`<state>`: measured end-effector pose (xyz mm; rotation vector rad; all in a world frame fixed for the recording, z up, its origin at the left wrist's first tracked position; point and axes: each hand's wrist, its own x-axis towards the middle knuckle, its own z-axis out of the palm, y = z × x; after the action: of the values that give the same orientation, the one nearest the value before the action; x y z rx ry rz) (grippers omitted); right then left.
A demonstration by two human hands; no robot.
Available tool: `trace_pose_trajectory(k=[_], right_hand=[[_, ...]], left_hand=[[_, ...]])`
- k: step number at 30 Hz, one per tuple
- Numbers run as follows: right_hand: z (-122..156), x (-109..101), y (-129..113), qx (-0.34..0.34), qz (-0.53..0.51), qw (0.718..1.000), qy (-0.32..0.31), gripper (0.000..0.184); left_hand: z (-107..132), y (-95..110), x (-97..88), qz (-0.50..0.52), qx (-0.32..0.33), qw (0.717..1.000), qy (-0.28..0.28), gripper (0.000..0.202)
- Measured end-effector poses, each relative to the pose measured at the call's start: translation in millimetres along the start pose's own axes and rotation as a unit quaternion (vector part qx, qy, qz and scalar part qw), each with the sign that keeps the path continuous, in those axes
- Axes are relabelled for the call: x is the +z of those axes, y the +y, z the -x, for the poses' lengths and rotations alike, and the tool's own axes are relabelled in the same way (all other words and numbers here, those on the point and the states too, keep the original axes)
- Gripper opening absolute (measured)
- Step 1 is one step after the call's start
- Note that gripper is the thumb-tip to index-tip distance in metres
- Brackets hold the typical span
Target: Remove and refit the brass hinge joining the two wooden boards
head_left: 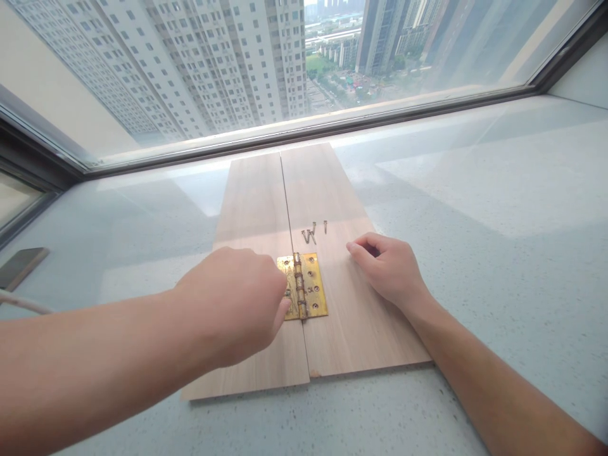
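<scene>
Two light wooden boards lie side by side on the sill, the left board and the right board. A brass hinge sits across their seam. My left hand is curled over the hinge's left leaf, fingers closed and hidden underneath. My right hand rests on the right board just right of the hinge, fingers curled inward with nothing visible in them. Several loose screws lie on the right board just beyond the hinge.
The boards rest on a pale speckled stone windowsill under a large window showing high-rise buildings. A dark phone lies at the far left, with a white cable near it.
</scene>
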<state>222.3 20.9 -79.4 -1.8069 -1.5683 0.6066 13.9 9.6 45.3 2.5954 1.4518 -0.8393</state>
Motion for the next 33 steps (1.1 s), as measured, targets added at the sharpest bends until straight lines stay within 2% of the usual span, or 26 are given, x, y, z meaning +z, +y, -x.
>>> trace_pose_trajectory(k=[3,5,8,11,14,16,17,20,24,28,31,33], right_hand=[[1.1,-1.0,0.1,-0.002,-0.003,1.000,-0.002,0.026],[1.7,-1.2,-0.2,-0.004,-0.001,1.000,-0.002,0.027],[1.6,-0.7,-0.4,-0.003,0.003,1.000,-0.002,0.027],[1.1,0.2,0.0,0.000,0.004,1.000,-0.001,0.026],[0.9,0.6,0.4,-0.001,0.005,1.000,-0.001,0.026],[1.0,0.6,0.6,0.000,0.007,1.000,-0.001,0.026],[1.1,0.5,0.6,-0.001,0.008,1.000,0.000,0.026],[1.5,0.1,0.6,-0.001,0.008,1.000,0.000,0.026],[1.7,-0.7,-0.4,-0.004,0.006,1.000,0.000,0.026],[1.6,-1.2,-1.8,-0.006,0.006,1.000,0.000,0.026],[1.2,-1.3,-1.9,-0.004,0.007,1.000,0.000,0.027],[0.9,-1.3,-1.6,-0.004,0.008,1.000,-0.001,0.026]], left_hand=[[-6.0,-0.6,-11.7,0.063,-0.069,0.994,-0.059,0.042],[-7.5,-4.6,-14.2,0.072,-0.067,0.992,-0.077,0.043],[-5.5,-12.4,-10.6,0.011,0.008,0.999,-0.039,0.033],[-3.0,-19.7,-4.7,-0.078,0.138,0.987,0.017,0.004],[-2.7,-23.7,-0.7,-0.183,0.267,0.943,0.079,0.022],[-2.9,-23.2,1.8,-0.221,0.304,0.920,0.109,0.026],[-2.8,-22.1,3.1,-0.225,0.306,0.918,0.112,0.026],[-1.8,-16.2,6.9,-0.198,0.277,0.937,0.081,0.024],[0.3,-8.0,8.1,-0.111,0.207,0.971,0.033,0.020],[0.2,-3.1,7.5,-0.008,0.077,0.996,0.033,0.027],[-0.9,-2.0,6.3,0.103,-0.036,0.994,-0.002,0.036],[-0.6,-2.5,5.1,0.135,-0.050,0.989,-0.026,0.039]])
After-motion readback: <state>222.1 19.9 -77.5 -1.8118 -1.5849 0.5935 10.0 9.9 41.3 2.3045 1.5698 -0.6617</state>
